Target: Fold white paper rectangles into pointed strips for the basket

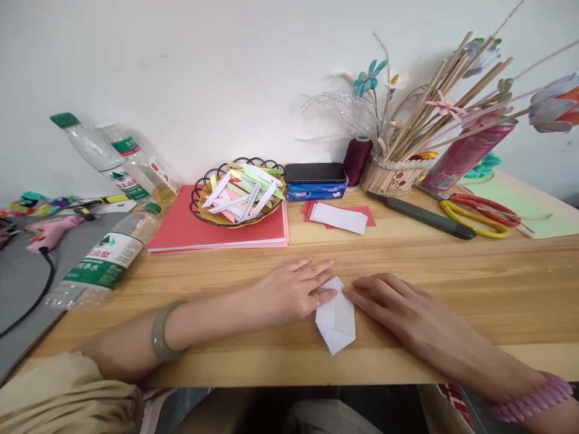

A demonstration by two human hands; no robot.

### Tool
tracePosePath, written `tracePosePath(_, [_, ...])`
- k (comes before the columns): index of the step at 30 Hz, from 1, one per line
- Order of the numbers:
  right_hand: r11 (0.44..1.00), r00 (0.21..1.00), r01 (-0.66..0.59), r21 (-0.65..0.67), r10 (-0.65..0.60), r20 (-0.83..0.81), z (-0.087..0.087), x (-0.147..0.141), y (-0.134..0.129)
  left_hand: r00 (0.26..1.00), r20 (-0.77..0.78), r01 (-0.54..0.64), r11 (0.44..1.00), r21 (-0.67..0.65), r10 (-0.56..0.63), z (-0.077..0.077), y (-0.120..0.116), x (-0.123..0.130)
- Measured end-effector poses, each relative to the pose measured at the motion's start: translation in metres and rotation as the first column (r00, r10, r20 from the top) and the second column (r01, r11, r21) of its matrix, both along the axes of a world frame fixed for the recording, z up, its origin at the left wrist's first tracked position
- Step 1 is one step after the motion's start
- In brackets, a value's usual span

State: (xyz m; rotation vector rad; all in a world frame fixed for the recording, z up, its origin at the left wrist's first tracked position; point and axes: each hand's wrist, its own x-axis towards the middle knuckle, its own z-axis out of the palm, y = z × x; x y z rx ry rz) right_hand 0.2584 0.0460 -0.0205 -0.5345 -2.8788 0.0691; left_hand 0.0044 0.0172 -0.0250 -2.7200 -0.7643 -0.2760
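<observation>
A small piece of white folded paper [335, 325] lies on the wooden table [203, 271], with creases across it and pointed top and bottom ends. My left hand [294, 289] rests palm down at its left, fingers stretched out and spread, the thumb on the paper's upper part. From the right, my right hand [398, 307] touches the upper right edge with a fingertip; its fingers are extended and slightly bent over the table. Neither hand grips the paper. White and red paper strips [339, 217] lie stacked behind it.
A basket of folded strips [242, 196] stands on red paper [176, 226]. Plastic bottles [108, 256] are at left, beside a pink glue gun [54, 232]. A phone [314, 172] lies on a blue tissue pack [312, 191]. Scissors [479, 217] and a dark-handled tool [425, 216] lie right.
</observation>
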Motion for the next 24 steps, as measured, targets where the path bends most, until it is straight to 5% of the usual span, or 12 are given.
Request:
tracePosePath(8, [0.983,0.995,0.03,-0.181,-0.047,-0.092,0.014,0.005,-0.005,0.999,0.031,0.017,0.999,-0.035,-0.016,0.005,0.001,0.001])
tracePosePath(18, [0.981,0.976,0.008,-0.193,-0.05,-0.212,0.01,-0.031,0.004,0.998,0.044,0.056,0.966,-0.253,-0.046,0.006,0.014,-0.01])
tracePosePath(24, [0.994,0.994,0.008,0.114,0.005,-0.113,0.01,-0.032,0.0,0.928,0.364,-0.037,0.99,-0.135,0.084,0.007,0.005,-0.006])
